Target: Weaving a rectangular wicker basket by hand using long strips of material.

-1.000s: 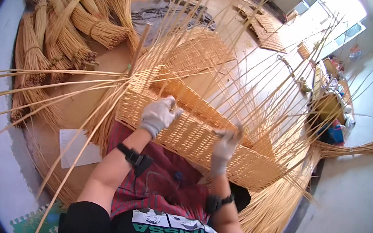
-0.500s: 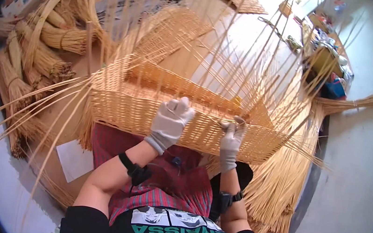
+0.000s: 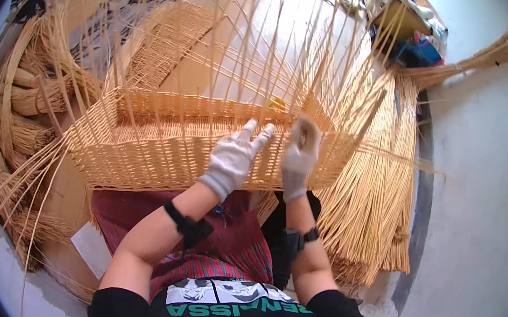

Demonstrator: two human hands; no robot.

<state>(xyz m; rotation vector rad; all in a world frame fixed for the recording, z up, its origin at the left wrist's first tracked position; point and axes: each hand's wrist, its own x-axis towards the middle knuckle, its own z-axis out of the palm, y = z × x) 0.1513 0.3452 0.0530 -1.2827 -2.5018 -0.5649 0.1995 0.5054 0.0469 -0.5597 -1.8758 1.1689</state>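
A long rectangular wicker basket (image 3: 137, 165) rests across my lap, its wall woven of pale strands. Tall upright stakes (image 3: 213, 57) rise from its rim, and loose strand ends (image 3: 28, 164) fan out from its left corner. My left hand (image 3: 232, 161), in a whitish glove, lies against the near wall; two of its fingers stretch apart over the rim, and it is open. To its right, my gloved right hand (image 3: 299, 158) is at the same rim with its fingers curled in. Motion blurs it, so whatever it pinches is hard to make out.
Bundles of straw-coloured strands (image 3: 30, 103) lie at the left, and a long spread of them (image 3: 361, 217) at the right. Another woven panel (image 3: 173, 42) lies beyond the basket. Farther right are a blue bag (image 3: 421, 52) and a pale wall (image 3: 481, 188).
The basket has shifted left and turned a little in view. My left hand's fingers have spread from a curl. My right hand has moved left and up along the rim.
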